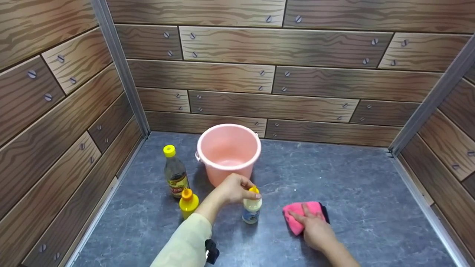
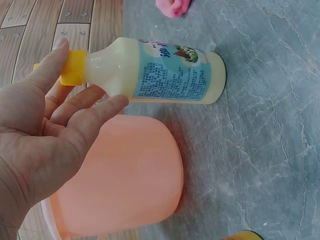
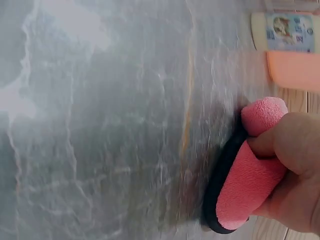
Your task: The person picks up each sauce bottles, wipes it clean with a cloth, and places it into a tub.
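My left hand (image 1: 233, 188) pinches the yellow cap (image 2: 74, 67) of a pale, cream-coloured bottle (image 2: 120, 65) with a blue printed label. The bottle stands upright close in front of the pink bucket (image 1: 230, 163), and the thumb and fingertips are at its cap and neck. To the right, my right hand (image 1: 318, 231) grips a folded pink cloth (image 1: 295, 223) with a black edge, low at the tabletop. In the right wrist view a digit digs into the cloth (image 3: 250, 185), which bulges beside it; the other fingers are partly hidden.
Left of the bucket stands a dark sauce bottle (image 1: 175, 174) with a yellow cap. A yellow squeeze bottle (image 1: 188, 205) with an orange top is in front of it, beside my left forearm. Wood-patterned panels (image 1: 230, 74) enclose the grey marbled tabletop (image 1: 371, 196) at the back and sides.
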`<state>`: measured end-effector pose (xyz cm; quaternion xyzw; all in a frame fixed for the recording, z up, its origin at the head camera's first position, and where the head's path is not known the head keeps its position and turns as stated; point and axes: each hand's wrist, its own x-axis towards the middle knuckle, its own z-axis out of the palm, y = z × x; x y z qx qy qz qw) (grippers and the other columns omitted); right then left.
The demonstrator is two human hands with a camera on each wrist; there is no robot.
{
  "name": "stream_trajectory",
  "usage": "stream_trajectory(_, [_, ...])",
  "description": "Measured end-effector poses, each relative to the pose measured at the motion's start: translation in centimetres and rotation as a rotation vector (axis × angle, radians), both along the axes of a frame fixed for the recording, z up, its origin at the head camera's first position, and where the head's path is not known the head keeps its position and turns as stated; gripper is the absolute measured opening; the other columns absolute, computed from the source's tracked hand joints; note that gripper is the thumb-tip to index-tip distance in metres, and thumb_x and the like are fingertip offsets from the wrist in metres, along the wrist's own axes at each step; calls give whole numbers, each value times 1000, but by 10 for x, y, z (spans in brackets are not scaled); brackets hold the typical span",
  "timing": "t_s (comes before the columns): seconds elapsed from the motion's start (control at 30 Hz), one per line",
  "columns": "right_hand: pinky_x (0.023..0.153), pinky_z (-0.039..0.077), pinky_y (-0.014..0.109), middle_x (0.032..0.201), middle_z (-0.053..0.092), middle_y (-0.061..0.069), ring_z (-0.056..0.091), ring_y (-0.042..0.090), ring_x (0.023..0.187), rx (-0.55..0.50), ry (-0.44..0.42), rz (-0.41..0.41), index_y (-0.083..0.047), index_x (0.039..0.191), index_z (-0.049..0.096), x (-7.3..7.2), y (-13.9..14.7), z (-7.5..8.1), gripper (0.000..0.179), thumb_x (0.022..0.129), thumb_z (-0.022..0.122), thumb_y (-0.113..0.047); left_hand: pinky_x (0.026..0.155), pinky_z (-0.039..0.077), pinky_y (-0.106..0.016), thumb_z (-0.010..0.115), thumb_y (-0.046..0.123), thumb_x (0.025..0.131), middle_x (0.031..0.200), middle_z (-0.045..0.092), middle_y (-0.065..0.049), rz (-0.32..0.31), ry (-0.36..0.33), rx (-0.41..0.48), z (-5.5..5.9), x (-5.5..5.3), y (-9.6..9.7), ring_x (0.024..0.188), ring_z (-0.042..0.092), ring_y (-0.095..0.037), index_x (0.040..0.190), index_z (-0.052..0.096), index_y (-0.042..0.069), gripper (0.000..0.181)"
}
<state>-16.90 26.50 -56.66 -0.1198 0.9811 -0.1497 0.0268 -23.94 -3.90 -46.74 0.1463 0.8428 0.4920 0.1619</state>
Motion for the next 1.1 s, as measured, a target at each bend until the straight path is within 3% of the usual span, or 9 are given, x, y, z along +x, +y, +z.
stream_trajectory(0.13, [119,24,71,157,38,38,46,68,131,-12,-23,-1,-15,150,61,-3,8,0,71,85,60,12,69,55,-26,91,19,86,86,75,0,-8,31,12,-1,0,1,78,64,-11,98,82,5,20])
stream_trajectory(0.47, [120,22,71,157,37,40,49,66,130,-31,-10,27,-10,152,58,-2,15,-4,69,86,73,3,66,52,-23,90,15,88,83,72,2,-11,59,53,-3,4,4,75,61,-9,98,80,3,18])
stream_trajectory(0.63, [120,21,71,157,37,40,42,70,132,-45,-22,27,-12,153,57,-1,15,-5,64,94,78,-18,68,53,-25,90,16,88,83,71,4,-8,60,47,-3,6,4,77,61,-10,98,80,4,19])
stream_trajectory(0.8, [120,22,71,159,34,40,35,75,133,-56,-46,14,-15,156,54,0,14,-6,70,96,76,-44,67,51,-24,90,15,87,84,71,3,-10,73,51,-4,7,5,78,60,-10,98,80,4,19])
stream_trajectory(1.1, [117,24,75,157,37,40,35,78,129,5,-23,8,-16,155,56,1,10,-8,63,97,75,-31,77,57,-29,93,11,83,92,74,1,-49,56,16,-1,8,5,84,64,-12,106,79,3,28])
